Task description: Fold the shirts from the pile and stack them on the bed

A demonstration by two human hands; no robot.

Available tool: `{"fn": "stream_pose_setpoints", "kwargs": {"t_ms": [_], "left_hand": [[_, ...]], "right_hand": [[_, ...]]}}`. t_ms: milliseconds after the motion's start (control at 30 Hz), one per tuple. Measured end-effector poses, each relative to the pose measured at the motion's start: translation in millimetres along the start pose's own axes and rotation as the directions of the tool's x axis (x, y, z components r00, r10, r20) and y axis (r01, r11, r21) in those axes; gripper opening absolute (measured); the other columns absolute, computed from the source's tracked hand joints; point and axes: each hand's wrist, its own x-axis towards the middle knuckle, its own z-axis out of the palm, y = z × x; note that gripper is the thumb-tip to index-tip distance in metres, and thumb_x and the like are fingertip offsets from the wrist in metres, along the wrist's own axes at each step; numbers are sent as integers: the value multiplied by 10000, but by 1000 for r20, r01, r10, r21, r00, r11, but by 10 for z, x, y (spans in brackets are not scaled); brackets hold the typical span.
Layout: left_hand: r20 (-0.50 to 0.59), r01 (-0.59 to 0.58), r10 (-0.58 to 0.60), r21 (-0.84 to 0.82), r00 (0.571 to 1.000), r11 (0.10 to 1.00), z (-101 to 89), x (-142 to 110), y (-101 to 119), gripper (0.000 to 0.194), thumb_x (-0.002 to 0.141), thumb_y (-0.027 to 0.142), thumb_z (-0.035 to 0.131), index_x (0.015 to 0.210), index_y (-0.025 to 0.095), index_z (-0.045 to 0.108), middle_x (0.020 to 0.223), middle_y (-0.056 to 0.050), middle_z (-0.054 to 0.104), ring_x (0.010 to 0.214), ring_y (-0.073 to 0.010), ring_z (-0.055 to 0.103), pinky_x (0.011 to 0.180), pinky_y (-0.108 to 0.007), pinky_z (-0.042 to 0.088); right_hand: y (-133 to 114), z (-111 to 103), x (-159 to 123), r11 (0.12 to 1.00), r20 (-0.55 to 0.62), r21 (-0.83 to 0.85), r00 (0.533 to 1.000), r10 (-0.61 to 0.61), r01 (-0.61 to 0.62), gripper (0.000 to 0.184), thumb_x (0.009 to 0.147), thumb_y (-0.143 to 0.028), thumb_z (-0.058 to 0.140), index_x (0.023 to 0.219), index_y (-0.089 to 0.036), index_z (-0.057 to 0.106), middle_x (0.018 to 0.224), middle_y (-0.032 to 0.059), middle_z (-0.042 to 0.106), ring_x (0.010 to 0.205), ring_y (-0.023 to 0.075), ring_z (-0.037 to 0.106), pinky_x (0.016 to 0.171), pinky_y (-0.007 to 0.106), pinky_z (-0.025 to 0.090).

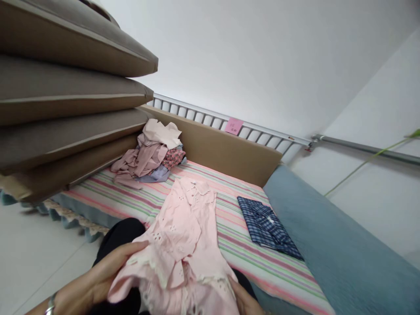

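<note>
A pink blouse with a collar, buttons and eyelet cutouts lies stretched toward me over the striped sheet, its near end lifted off the edge. My left hand grips the near left edge of the blouse, thumb on top and the other fingers hidden beneath. At the near right edge, my right hand is closed on the same blouse; cloth and the frame's bottom edge cover much of it. The blouse's near end sags in loose folds between both hands.
A heap of crumpled clothes rests at the back left beside stacked brown cushions. Folded blue plaid clothing lies on the striped sheet at right. A blue padded side and brown back panel border the seat.
</note>
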Motion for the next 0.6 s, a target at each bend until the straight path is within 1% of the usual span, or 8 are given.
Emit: {"fn": "stream_pose_setpoints", "kwargs": {"t_ms": [67, 133, 200, 267, 367, 467, 533, 600], "left_hand": [[124, 41, -28, -109, 992, 993, 129, 247, 158, 319, 723, 317, 649, 962, 107, 645, 906, -123, 714, 1003, -327, 631, 894, -394, 498], [180, 34, -3, -169, 984, 985, 244, 584, 304, 299, 774, 288, 580, 967, 67, 638, 890, -131, 713, 966, -297, 649, 894, -358, 497], [183, 11, 26, -197, 983, 980, 326, 987, 421, 302, 803, 248, 526, 995, 37, 625, 856, -136, 713, 904, -278, 667, 860, -346, 510], [151, 2, 34, -232, 988, 973, 364, 1408, 487, 319, 814, 209, 496, 1045, 12, 596, 805, -132, 711, 803, -252, 681, 796, -332, 528], [68, 9, 9, -269, 998, 963, 341, 1938, 475, 361, 823, 163, 452, 1136, -1, 525, 768, -119, 702, 659, -229, 672, 669, -353, 545], [41, 45, -36, -273, 999, 961, 274, 2224, 394, 367, 831, 166, 433, 1160, 15, 492, 755, -119, 691, 622, -242, 660, 585, -402, 543], [45, 54, -44, -277, 998, 959, 247, 2289, 369, 343, 834, 172, 445, 1138, 25, 502, 751, -116, 684, 624, -244, 655, 587, -419, 545], [48, 25, -12, -297, 999, 955, 255, 2298, 400, 316, 840, 157, 439, 1120, 28, 513, 804, -125, 682, 667, -235, 658, 640, -414, 551]], "right_hand": [[-206, 97, 188, 994, 52, -1, 993, -107, 107, 405, 541, -286, 797, 919, -166, 714, 1076, 107, 676, 1187, 288, 508, 1003, 346, 420], [-310, 174, 515, 988, 32, 47, 989, -145, 144, 399, 536, -163, 783, 927, -160, 704, 1067, 87, 680, 1156, 252, 533, 1002, 287, 417], [-299, 227, 967, 979, -49, 170, 994, -101, 108, 276, 589, -133, 730, 862, -162, 695, 939, 64, 707, 1027, 216, 605, 932, 279, 473], [-196, 250, 1456, 942, -152, 332, 988, 2, 49, 113, 659, -126, 655, 765, -167, 665, 767, 32, 701, 846, 169, 649, 832, 267, 521], [33, 233, 2022, 890, -239, 456, 964, 115, 7, 93, 677, -87, 601, 682, -180, 601, 602, -15, 650, 657, 119, 635, 714, 223, 536], [209, 181, 2252, 879, -254, 477, 956, 149, -11, 107, 683, -78, 591, 679, -184, 572, 561, -30, 631, 586, 101, 619, 619, 192, 525], [234, 151, 2270, 868, -246, 497, 956, 161, -18, 95, 702, -86, 590, 694, -179, 570, 577, -28, 639, 580, 91, 617, 595, 175, 517], [175, 146, 2244, 858, -235, 514, 958, 165, -22, 82, 722, -92, 588, 722, -173, 579, 603, -26, 650, 605, 86, 627, 624, 169, 521]]}}
